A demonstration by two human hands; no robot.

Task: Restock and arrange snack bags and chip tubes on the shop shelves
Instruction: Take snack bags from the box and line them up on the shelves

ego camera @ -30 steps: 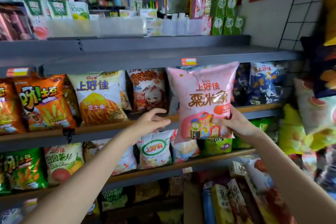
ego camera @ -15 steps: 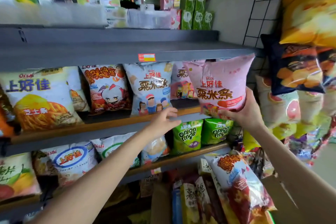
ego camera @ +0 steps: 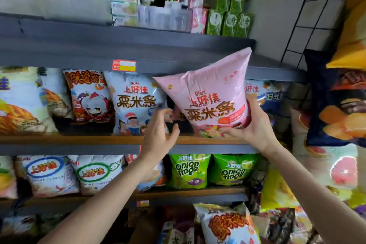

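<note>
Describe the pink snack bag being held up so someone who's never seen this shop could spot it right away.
Find the grey shelf edge with the red and yellow price tag. Just right of it and lower, the right hand grips the pink snack bag by its bottom, tilted in front of the wooden shelf. Unlike the pale blue bag standing beside it, it is pink with a strawberry.
</note>
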